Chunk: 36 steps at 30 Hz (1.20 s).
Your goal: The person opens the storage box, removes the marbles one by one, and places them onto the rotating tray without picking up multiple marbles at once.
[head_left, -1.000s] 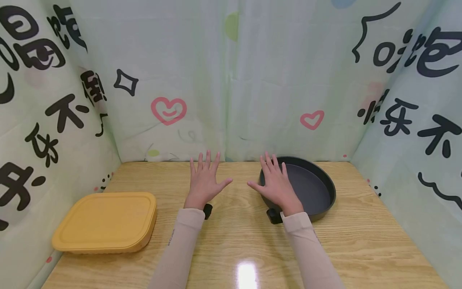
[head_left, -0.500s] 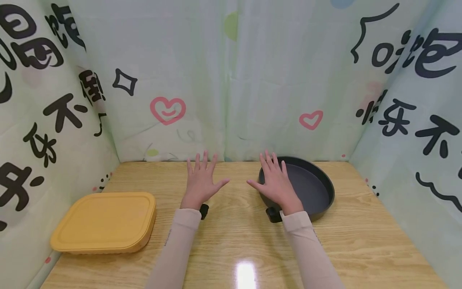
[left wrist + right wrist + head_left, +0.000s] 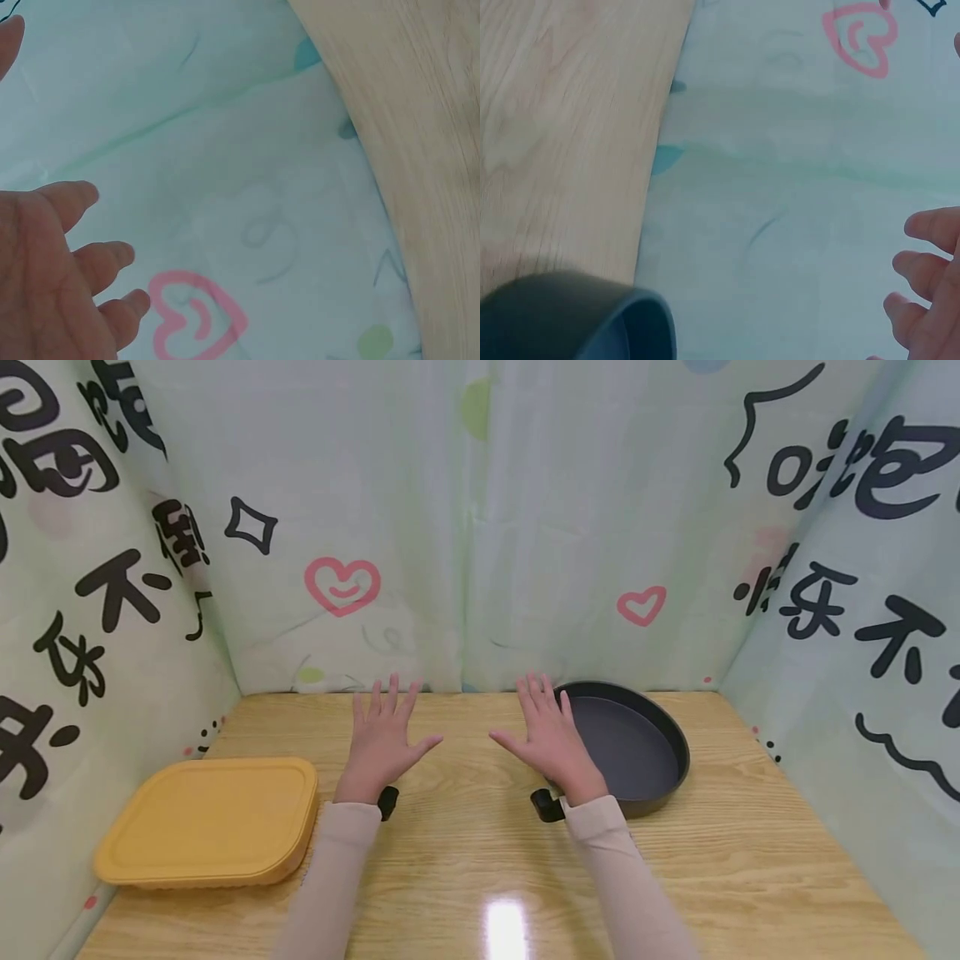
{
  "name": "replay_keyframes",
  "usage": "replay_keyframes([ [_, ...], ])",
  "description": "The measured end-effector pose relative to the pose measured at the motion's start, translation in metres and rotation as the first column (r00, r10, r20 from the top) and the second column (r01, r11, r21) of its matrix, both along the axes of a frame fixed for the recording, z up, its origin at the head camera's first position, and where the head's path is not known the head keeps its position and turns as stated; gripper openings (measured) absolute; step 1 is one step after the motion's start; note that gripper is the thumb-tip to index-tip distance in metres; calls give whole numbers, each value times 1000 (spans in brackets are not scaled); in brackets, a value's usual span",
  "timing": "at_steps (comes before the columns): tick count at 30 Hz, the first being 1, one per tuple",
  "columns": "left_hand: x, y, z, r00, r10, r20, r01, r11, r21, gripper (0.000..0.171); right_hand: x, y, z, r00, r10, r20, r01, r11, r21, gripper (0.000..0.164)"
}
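Fingers point(image 3: 392, 695) on both hands stand spread and close to straight, with nothing gripped or pinched. On the left hand point(image 3: 381, 750) and the right hand point(image 3: 553, 745) alike, the thumb points out sideways toward the other hand, and the backs face the head camera. That evenly matched pose looks deliberate, as if to show both hands free rather than to take hold of anything.

Beneath them is the wooden table point(image 3: 457, 893); the hands seem raised over it, though how high is hard to judge. In the head view the right hand overlaps the left edge of a dark round pan point(image 3: 637, 747), yet the right wrist view shows a gap between its fingers and the rim. The pan rests flat near the back, open side up, so its inside is reachable from above.

Over on the left lies a yellow box point(image 3: 206, 818), flat and apart from the left hand, its lid on. Each item sits on one hand's side, probably for easy reach. Behind everything hangs a printed cloth point(image 3: 420, 510), likely a plain-enough screen for the workspace.
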<state>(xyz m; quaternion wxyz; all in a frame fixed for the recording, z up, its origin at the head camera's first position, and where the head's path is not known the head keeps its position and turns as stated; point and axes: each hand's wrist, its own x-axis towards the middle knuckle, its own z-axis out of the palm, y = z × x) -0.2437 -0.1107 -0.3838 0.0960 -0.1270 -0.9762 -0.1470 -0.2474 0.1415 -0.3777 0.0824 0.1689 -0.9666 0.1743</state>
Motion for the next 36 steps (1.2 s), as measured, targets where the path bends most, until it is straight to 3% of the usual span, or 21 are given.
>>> replay_keyframes([
  [8, 21, -29, 9, 999, 24, 28, -24, 1000, -5, 86, 4, -34, 1, 998, 68, 12, -67, 997, -42, 88],
  [15, 32, -53, 14, 998, 34, 45, -34, 999, 11, 87, 7, -66, -4, 992, 127, -20, -127, 991, -29, 86],
  [27, 52, -103, 2, 994, 77, 75, -80, 996, 42, 90, 17, -112, -12, 976, 215, -24, -214, 977, 19, 84],
  [36, 61, -132, -4, 990, 109, 89, -112, 993, 35, 90, 25, -137, -21, 971, 232, -55, -228, 971, 70, 82],
])
